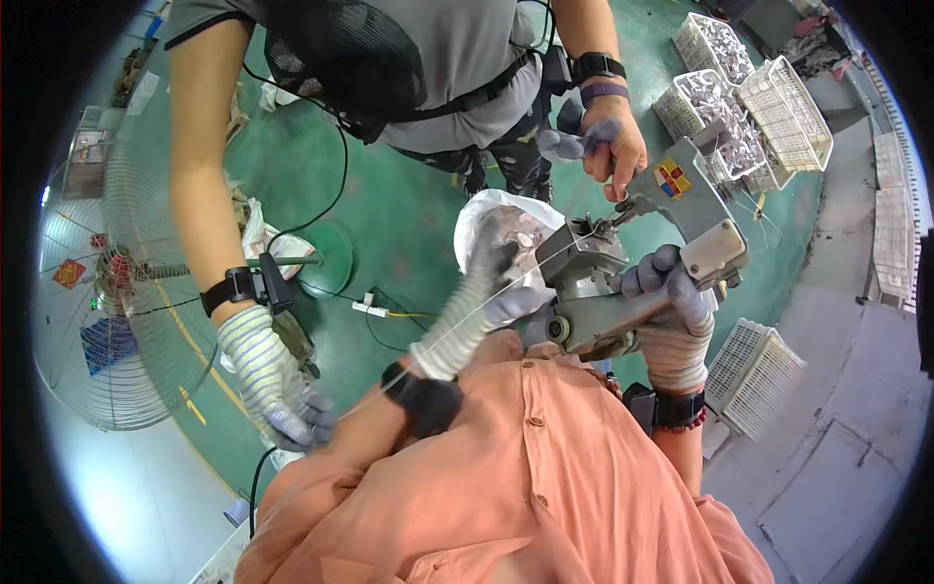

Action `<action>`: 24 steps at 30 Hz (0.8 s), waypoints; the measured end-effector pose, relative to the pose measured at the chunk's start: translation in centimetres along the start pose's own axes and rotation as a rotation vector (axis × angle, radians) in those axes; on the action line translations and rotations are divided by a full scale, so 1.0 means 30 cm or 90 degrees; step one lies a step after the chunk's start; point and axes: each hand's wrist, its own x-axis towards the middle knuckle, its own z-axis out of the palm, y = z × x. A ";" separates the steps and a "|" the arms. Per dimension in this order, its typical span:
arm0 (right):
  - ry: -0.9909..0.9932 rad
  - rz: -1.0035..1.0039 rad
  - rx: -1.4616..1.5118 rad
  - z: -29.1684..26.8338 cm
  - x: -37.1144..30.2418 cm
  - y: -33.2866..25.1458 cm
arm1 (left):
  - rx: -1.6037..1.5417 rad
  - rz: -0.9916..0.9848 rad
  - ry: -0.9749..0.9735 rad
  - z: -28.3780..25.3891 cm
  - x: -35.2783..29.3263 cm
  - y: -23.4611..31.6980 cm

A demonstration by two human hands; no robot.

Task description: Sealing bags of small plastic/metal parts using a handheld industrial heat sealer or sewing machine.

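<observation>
A grey sewing machine (pixel 623 316) lies tilted in front of my chest. My right hand (pixel 673 316), in a striped glove with grey fingers, is wrapped round its body. Smeared by motion, my left hand (pixel 472 302) is in a similar glove left of the machine, beside a white bag (pixel 477 219) with small pieces in it; whether it holds anything is unclear. A pale thread (pixel 467 316) runs from the machine down leftward, past my left hand, to a co-worker's gloved hand (pixel 282 389). The co-worker's other hand (pixel 613 151) has its fingers at the machine's far end.
White plastic baskets (pixel 715 112), several full of small grey pieces, stand at the far right. Another white basket (pixel 751 375) is nearer. A large wire-caged fan (pixel 126 282) fills the left. Black cables and a white power strip (pixel 370 304) lie on the green floor (pixel 389 224).
</observation>
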 end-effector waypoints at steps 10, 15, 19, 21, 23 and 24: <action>-0.015 0.078 -0.043 -0.056 0.015 -0.021 | -0.052 0.048 -0.036 -0.135 0.026 0.155; 0.014 0.121 -0.108 -0.053 -0.011 -0.043 | -0.297 0.111 0.022 -0.209 0.195 0.189; -0.069 0.146 -0.103 -0.081 0.001 -0.054 | -0.227 0.161 0.019 -0.285 0.334 0.135; -0.088 0.151 -0.083 -0.108 0.003 -0.047 | -0.280 0.135 -0.018 -0.335 0.407 0.077; -0.096 0.153 -0.092 -0.096 0.006 -0.053 | -0.374 0.082 -0.088 -0.395 0.463 0.036; -0.102 0.148 -0.101 -0.089 0.007 -0.058 | -0.376 0.082 -0.082 -0.430 0.494 0.006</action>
